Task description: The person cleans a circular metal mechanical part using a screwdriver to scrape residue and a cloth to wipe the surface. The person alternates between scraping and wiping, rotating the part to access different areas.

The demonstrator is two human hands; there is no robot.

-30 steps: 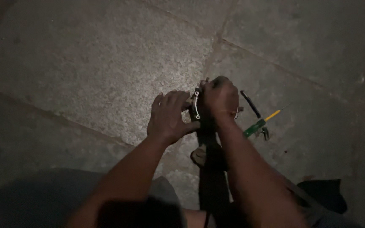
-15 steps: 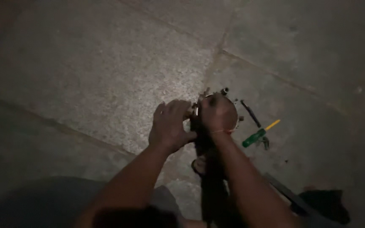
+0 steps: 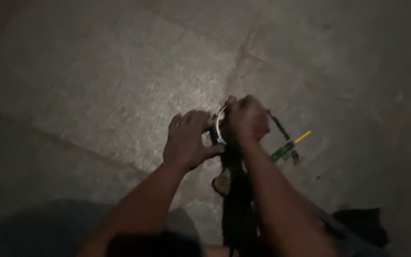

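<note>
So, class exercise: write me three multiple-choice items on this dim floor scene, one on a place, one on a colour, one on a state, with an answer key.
1. Where does the screwdriver lie?
A. On the stone floor, beside the right hand
B. Beside the left hand
C. Held in the right hand

2. What colours is the screwdriver's handle?
A. Red and black
B. Green and yellow
C. All white

3. How do the two hands stand to the dark object with the curved metal piece?
A. Both lie flat on the floor
B. Only the left one touches it
C. Both are closed about it from either side

Key: 1 A, it lies on the floor just past the right hand. 2 B, a green grip with a yellow end shows. 3 C, the fingers of both hands curl around it.
</note>
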